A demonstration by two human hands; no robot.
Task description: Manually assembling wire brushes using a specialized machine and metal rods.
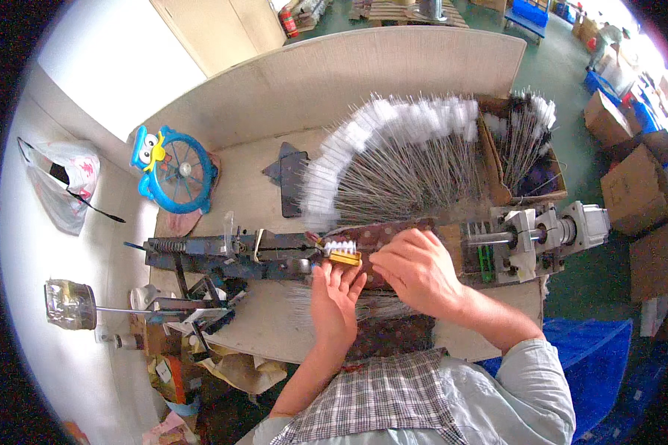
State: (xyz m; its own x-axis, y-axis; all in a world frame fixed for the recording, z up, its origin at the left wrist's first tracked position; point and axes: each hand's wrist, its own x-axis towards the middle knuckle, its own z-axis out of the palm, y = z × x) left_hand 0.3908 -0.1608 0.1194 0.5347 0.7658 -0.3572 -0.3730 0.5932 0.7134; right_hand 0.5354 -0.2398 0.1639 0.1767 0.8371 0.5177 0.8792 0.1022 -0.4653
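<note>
A small yellow block point(344, 258) with white ridged bristles point(340, 246) along its top sits at the middle of the bench machine point(274, 243). My left hand point(335, 304) comes from below, its fingertips against the block's lower edge. Just to the right, my right hand point(417, 268) is bent over with thumb and fingers pinched together; whatever lies between them is too small to make out. Behind my hands, many white-tipped wire brushes point(401, 159) lie fanned out on the table. Brown dotted cloth point(378, 236) lies beneath the hands.
A motor with a shaft point(571, 226) stands at the machine's right end. Behind it is a cardboard box point(497, 167) of dark and white brushes. A blue round toy-like fan point(177, 172) and a dark phone point(294, 184) are at the back left. A blue crate point(590, 363) stands at right.
</note>
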